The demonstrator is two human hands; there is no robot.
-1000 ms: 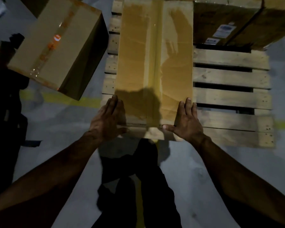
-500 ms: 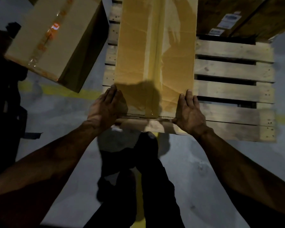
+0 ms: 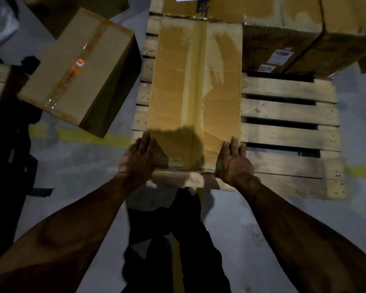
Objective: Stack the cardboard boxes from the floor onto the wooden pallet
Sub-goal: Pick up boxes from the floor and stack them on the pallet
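Where hands press: box corners hidden.

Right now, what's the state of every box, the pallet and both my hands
Long box: flat on the pallet, taped shut, near end at the front edge.
Left hand: fingers straight, pressing the long box's near left corner.
Right hand: fingers straight, pressing its near right corner.
Pallet: right front slats bare.
Labelled boxes: on the pallet's far part, closed.
Box with orange tape: off the pallet to the left, sealed, skewed.
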